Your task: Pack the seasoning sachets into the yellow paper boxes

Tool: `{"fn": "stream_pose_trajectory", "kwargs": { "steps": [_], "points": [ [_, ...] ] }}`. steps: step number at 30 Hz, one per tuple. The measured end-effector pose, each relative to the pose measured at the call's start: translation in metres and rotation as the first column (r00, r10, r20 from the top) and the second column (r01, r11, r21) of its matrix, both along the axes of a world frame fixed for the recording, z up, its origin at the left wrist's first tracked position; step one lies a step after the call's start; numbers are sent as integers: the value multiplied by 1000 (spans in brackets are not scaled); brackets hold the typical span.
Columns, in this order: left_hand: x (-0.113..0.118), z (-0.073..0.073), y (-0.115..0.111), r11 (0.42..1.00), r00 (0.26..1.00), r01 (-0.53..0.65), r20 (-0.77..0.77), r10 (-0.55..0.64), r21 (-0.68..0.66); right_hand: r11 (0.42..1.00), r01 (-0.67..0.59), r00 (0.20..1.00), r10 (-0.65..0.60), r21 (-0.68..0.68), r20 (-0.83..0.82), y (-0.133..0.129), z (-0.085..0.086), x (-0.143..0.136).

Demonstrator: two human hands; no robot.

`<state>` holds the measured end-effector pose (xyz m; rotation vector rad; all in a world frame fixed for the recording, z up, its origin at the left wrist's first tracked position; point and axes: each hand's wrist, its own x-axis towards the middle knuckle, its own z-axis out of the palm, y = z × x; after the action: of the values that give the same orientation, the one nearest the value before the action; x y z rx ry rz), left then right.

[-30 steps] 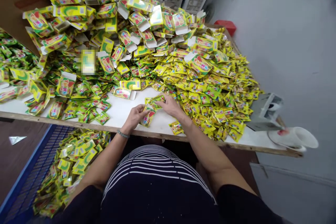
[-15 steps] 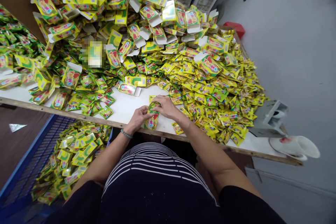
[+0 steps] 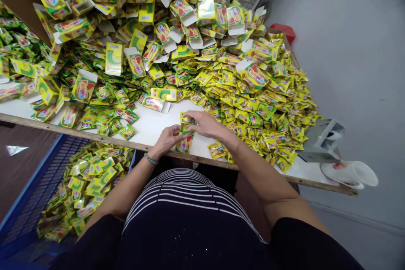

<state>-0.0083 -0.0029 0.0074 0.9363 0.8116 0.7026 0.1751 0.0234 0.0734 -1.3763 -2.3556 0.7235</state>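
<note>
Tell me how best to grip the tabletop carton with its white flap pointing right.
Likely grip the flapped carton mid-body, from the near side and above: bare tabletop lies in front, a yellow carton sits just behind, and the thin flap juts right.

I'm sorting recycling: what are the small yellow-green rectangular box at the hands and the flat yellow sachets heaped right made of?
Small yellow-green rectangular box: probably printed cardboard, smooth finish; straight edges, flat face. Flat yellow sachets: likely glossy plastic film, possibly foil; crinkled, with highlights.

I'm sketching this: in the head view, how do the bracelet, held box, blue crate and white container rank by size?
1. Blue crate
2. White container
3. Held box, partly hidden
4. Bracelet
</note>
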Motion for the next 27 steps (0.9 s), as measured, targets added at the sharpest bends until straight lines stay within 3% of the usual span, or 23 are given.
{"fn": "stream_pose_trajectory", "kwargs": {
  "steps": [2, 6, 12, 16, 21, 27],
  "points": [
    [0, -1, 0, 1000, 1000, 8, 0, -8, 7, 999, 42, 998, -42, -13, -37, 1, 1, -1],
    [0, -2, 0, 1000, 1000, -6, 14, 5, 20, 999, 38, 997, -37, -5, 68, 0, 2, -5],
    [-3, -6, 1, 999, 998, 51, 34, -51, 6, 988, 17, 998, -27, -152, -64, 4, 6, 4],
    [-4, -7, 1, 998, 998, 56, 25, -57, 35, 1000, -3, 997, 4, -21, 72, 5, 4, 7],
    [-4, -6, 0, 998, 995, 69, 68, -69, 4, 990, -38, 998, 32, 139, 49, 7, -6, 11],
    [-2, -11, 1, 999, 996, 51, 74, -51, 0, 981, -82, 987, 55, 175, 151, 6, -15, 10]
  ]
}}
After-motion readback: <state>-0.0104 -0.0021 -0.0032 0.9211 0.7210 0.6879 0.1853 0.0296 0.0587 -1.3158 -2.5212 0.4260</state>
